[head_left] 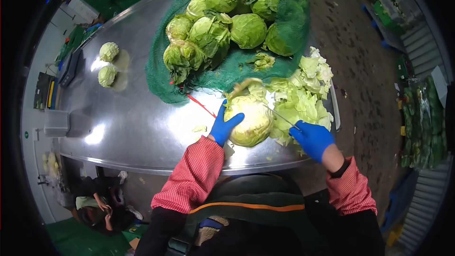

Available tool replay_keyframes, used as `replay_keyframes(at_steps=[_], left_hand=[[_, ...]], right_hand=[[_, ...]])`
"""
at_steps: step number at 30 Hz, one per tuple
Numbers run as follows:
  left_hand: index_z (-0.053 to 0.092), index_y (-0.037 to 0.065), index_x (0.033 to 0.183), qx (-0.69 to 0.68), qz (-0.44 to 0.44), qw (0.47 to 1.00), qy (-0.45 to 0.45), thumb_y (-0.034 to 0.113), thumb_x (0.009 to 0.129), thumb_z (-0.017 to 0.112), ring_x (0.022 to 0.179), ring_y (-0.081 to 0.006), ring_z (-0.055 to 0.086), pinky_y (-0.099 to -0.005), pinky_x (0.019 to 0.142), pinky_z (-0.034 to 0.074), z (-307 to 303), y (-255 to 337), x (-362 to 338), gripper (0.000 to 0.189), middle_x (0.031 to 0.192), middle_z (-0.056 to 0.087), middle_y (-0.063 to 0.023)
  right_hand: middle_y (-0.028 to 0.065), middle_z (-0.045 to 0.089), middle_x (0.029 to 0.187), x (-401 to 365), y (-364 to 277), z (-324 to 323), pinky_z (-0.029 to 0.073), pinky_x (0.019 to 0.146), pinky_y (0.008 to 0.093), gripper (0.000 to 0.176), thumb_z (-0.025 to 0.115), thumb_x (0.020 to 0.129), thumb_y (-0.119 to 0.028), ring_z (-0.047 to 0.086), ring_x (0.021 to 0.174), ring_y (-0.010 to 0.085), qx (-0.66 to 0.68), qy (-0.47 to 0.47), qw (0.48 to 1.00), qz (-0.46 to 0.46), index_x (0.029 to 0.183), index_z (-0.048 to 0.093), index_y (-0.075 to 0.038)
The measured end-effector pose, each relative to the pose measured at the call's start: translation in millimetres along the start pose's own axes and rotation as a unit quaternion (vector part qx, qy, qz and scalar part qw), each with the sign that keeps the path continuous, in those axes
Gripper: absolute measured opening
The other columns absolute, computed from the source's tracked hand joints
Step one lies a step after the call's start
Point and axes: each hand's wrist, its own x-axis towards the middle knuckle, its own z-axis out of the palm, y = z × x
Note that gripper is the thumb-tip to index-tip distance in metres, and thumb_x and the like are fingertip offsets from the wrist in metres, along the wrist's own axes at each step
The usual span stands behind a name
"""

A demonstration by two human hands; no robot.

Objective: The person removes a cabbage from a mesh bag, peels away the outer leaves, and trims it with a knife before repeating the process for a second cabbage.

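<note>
My left hand [224, 125], in a blue glove, grips the left side of a pale cabbage [251, 125], with the thumb lying over its face. In my right hand [312, 138], also gloved in blue, is a knife [283, 117]. Its thin blade points left, and the tip reaches the cabbage's upper right edge. A partly peeled leaf [252, 86] curls up behind this cabbage. Loose cut leaves [303, 106] lie in a heap to its right, some of them close to the knife hand.
A green mesh sack [166, 87] spreads over the steel table [137, 128], with several untrimmed cabbages [249, 31] on it. Two small cabbages [108, 76] stand at the left, near a clear plastic tub [56, 123]. Another person [95, 204] sits at the lower left.
</note>
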Motion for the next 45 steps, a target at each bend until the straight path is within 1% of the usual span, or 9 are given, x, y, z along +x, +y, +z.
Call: replay_keyframes(at_steps=[9,13,20,32,34,37,40,42,45], left_hand=[[0.013,-0.004,0.148,0.150,0.067,0.985,0.049,0.024,0.073,0.083,0.119,-0.0248,0.053,-0.0339,0.099,0.045,16.5,-24.1,9.0,0.106,0.133,0.050,-0.0191],[0.012,-0.005,0.148,0.150,0.075,0.985,0.038,0.026,0.072,0.083,0.120,-0.0254,0.052,-0.0342,0.099,0.045,19.3,-19.8,5.2,0.108,0.134,0.049,-0.0200],[0.013,-0.004,0.148,0.282,0.121,0.951,0.041,0.036,0.067,0.085,0.123,-0.0318,0.050,-0.0386,0.102,0.043,20.7,-31.3,5.5,0.116,0.134,0.043,-0.0268],[0.012,0.000,0.149,0.421,0.203,0.881,0.076,0.044,0.066,0.082,0.116,-0.0411,0.046,-0.0472,0.099,0.039,45.1,-30.8,-20.4,0.118,0.127,0.043,-0.0292],[0.013,0.001,0.150,0.438,0.230,0.868,0.045,0.040,0.065,0.084,0.125,-0.0389,0.040,-0.0461,0.105,0.034,47.8,-28.1,-41.7,0.117,0.133,0.041,-0.0268],[0.000,0.002,0.150,0.215,0.176,0.960,0.046,0.024,0.069,0.083,0.130,-0.0327,0.040,-0.0427,0.106,0.037,25.1,-40.5,-48.5,0.119,0.140,0.036,-0.0254],[-0.004,0.006,0.151,0.115,0.124,0.984,0.063,0.022,0.069,0.084,0.132,-0.0341,0.039,-0.0433,0.106,0.038,23.4,-2.3,-51.6,0.121,0.143,0.032,-0.0261],[0.009,0.007,0.152,0.524,0.318,0.788,0.065,0.032,0.065,0.085,0.135,-0.0386,0.033,-0.0465,0.110,0.032,7.7,25.8,-41.0,0.118,0.143,0.032,-0.0279],[0.026,0.007,0.148,0.532,0.278,0.790,-0.126,0.040,0.065,0.083,0.133,-0.0424,0.033,-0.0460,0.111,0.029,14.0,34.7,-14.8,0.106,0.142,0.034,-0.0264]], right_hand=[[0.0141,0.065,0.076,18.8,7.2,38.4,0.050,0.055,0.0418,0.027,0.052,0.094,-0.032,0.063,0.062,0.0314,-0.078,0.163,0.984,-0.003,0.086,0.061,-0.008],[0.0207,0.067,0.088,8.7,-8.8,15.5,0.051,0.072,0.0460,0.038,0.049,0.094,-0.043,0.064,0.077,0.0396,0.256,-0.108,0.955,0.104,0.097,0.066,-0.008],[0.0147,0.065,0.077,40.6,-32.4,20.6,0.052,0.068,0.0423,0.038,0.055,0.091,-0.043,0.066,0.074,0.0337,-0.053,0.198,0.976,-0.073,0.106,0.062,-0.009],[0.0165,0.068,0.087,131.5,3.6,34.8,0.052,0.071,0.0449,0.020,0.058,0.085,-0.024,0.067,0.082,0.0339,-0.140,0.073,0.986,-0.045,0.100,0.064,-0.011],[0.0180,0.067,0.091,143.3,42.8,56.7,0.051,0.076,0.0457,0.026,0.061,0.084,-0.032,0.065,0.087,0.0348,-0.100,0.043,0.994,0.028,0.098,0.063,-0.011],[0.0184,0.067,0.097,130.6,38.3,56.7,0.050,0.079,0.0460,0.039,0.061,0.085,-0.043,0.064,0.091,0.0361,0.010,0.086,0.992,0.094,0.107,0.062,-0.011],[0.0214,0.065,0.110,90.1,-17.5,25.9,0.049,0.088,0.0436,0.078,0.055,0.080,-0.067,0.062,0.102,0.0382,0.150,0.002,0.983,0.110,0.136,0.046,-0.013],[0.0224,0.063,0.116,63.0,-50.2,21.8,0.048,0.092,0.0424,0.086,0.057,0.076,-0.068,0.061,0.107,0.0381,0.108,-0.046,0.992,0.053,0.139,0.044,-0.012],[0.0219,0.062,0.119,68.5,-40.3,31.0,0.047,0.093,0.0419,0.085,0.061,0.074,-0.063,0.060,0.109,0.0368,0.089,-0.077,0.993,0.030,0.140,0.043,-0.012]])
